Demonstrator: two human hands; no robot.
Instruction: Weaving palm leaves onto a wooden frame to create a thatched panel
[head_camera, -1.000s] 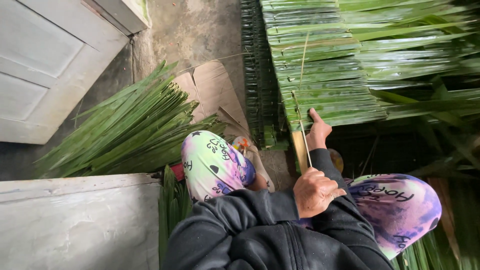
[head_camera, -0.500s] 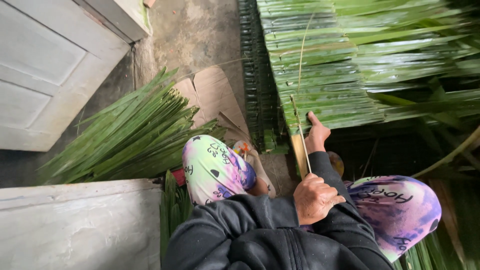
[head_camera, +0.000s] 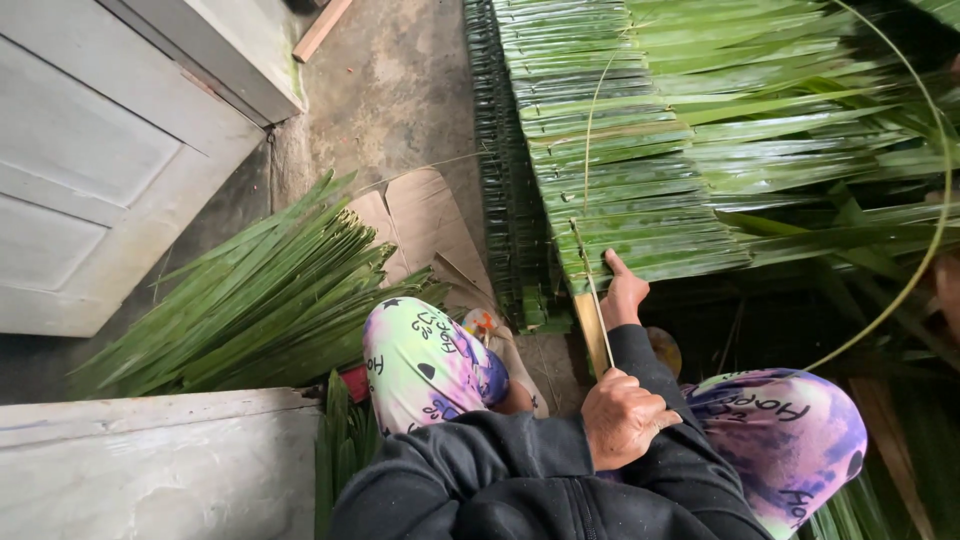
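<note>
my left hand (head_camera: 624, 413) is a closed fist near my lap, fingers clamped on the lower end of a thin pale strip (head_camera: 587, 170); the strip rises from that fist, crosses the wooden slat (head_camera: 592, 328) and arcs up over the leaf panel (head_camera: 640, 160). my right hand (head_camera: 623, 296) lies further forward at the near edge of the panel, thumb raised, fingers curled down onto the slat and the last folded leaves; whether those fingers pinch the strip or only press on the edge cannot be told from this view. compared with half a second ago, both hands keep the same places and the same postures: the fist has not opened and the forward hand has not left the panel edge. the strip keeps the same curve above the panel. the view has shifted slightly, so that a long thin green stem (head_camera: 930, 180) now shows as a wide arc at the right side, running down toward my right knee (head_camera: 790, 440); a moment earlier only a short part of it showed. the loose pile of long green leaves (head_camera: 250, 300) lies on the concrete floor (head_camera: 400, 90) to my left, beside a flattened piece of cardboard (head_camera: 430, 225), unchanged. my left knee (head_camera: 425, 355) sits just beside the pile.
</note>
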